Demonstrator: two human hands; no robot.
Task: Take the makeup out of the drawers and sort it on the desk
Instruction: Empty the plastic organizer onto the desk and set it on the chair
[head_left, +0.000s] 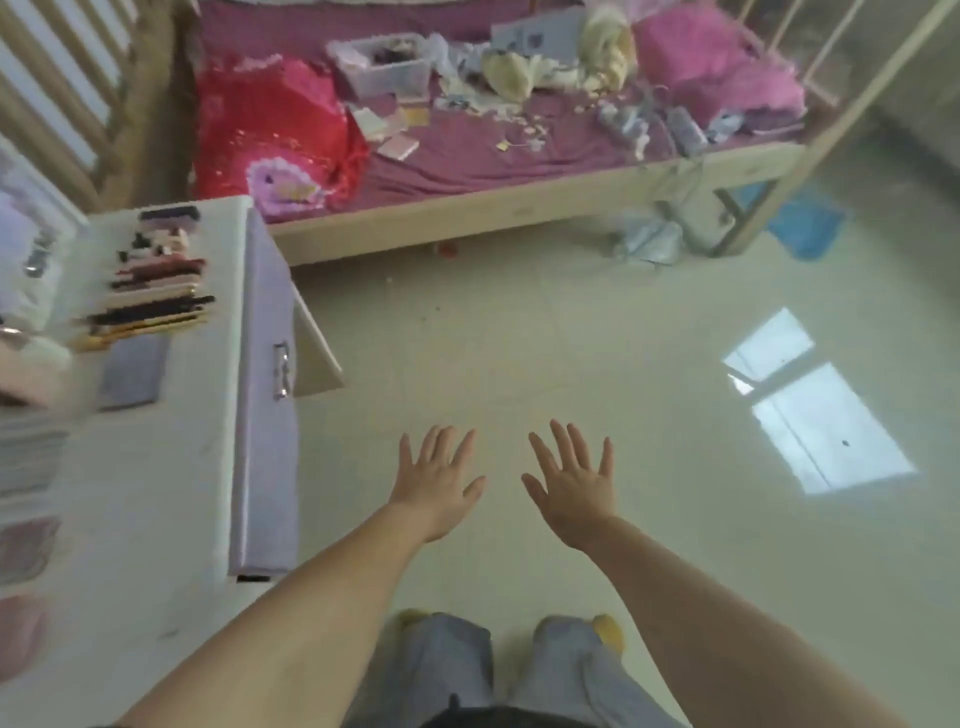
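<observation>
Above the pale floor (519, 338), left hand (436, 483) and right hand (574, 488) are spread flat, fingers straight, holding nothing. Sorted makeup (150, 291), a row of flat palettes and slim cases, lies on the white desk (156, 467) at far left, beside the lilac drawer front (267, 415) with its metal handle (281, 370). Such cases are probably light, rigid and smooth; best pinched across their long edges.
</observation>
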